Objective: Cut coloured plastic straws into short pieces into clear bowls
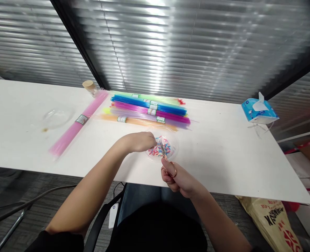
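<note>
My right hand [175, 178] grips a pair of scissors [164, 152] by its rose-gold handles, its blades pointing away from me over a clear round dish [173, 154]. Small pink, blue, red and white cut pieces [156, 151] lie in the dish. At the dish's left edge my left hand [144, 141] is closed, its fingertips beside the blades; what it pinches is too small to make out. Behind the dish lie banded bundles of thin straws, among them a blue one [170, 109], a magenta one [174, 116] and an orange one [141, 122].
A pink straw bundle [71, 137] lies slantwise at the left, near a clear lid-like dish [57, 116] and a cork-topped jar [91, 87]. A blue tissue pack [259, 110] sits at the far right of the white table [236, 157]. Blinds rise behind.
</note>
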Demonstrator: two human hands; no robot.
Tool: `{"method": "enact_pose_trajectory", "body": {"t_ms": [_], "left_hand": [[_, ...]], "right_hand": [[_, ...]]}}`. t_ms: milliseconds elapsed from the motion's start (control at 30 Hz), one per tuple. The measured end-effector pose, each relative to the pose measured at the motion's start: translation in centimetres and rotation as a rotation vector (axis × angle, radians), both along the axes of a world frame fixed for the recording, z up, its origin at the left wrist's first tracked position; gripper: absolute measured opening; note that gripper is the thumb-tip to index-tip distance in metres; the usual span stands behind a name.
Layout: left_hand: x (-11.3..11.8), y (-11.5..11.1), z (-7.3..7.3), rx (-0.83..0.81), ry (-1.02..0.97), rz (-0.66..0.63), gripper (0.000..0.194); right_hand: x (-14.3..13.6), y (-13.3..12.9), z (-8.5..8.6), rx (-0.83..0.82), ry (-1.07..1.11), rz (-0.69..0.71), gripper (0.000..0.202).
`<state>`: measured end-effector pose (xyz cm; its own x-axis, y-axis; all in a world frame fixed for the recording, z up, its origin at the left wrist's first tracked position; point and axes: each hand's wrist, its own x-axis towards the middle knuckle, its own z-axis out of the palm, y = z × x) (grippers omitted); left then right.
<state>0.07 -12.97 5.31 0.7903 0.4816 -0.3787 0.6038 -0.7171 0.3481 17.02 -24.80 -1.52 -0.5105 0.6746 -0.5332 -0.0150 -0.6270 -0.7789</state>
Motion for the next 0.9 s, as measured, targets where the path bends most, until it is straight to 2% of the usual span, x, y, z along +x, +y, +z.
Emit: {"method": "enact_pose_trajectory", "body": {"t_ms": [100,200,300,533,767,900], "left_hand": [[-0.1,-0.3,0.3,-0.03,0.064,0.057,0.031],[0.0,-0.7,0.6,-0.037,0.035,0.168,0.035],[0.1,-1.1,0.5,-0.023,0.012,0.216,0.035],[0.5,-1.8,0.4,0.034,0.024,0.059,0.034],[1.0,-2.1,0.9,0.029,0.076,0.092,0.035],[1.1,-2.2,1.0,0.045,0.088,0.059,0.034]], "right_hand": [[0.3,-0.5,0.3,0.007,-0.009,0.033,0.063],[0.3,-1.1,0.5,0.089,-0.086,0.097,0.064],[0.1,-1.1,0.6,0.168,-0.148,0.146,0.065],[-0.4,-0.5,0.7,0.249,-0.215,0.139,0.065],[-0.4,-0.5,0.8,0.248,-0.208,0.136,0.064],[-0.4,-0.2,1.0,0.232,-0.218,0.128,0.065]]}}
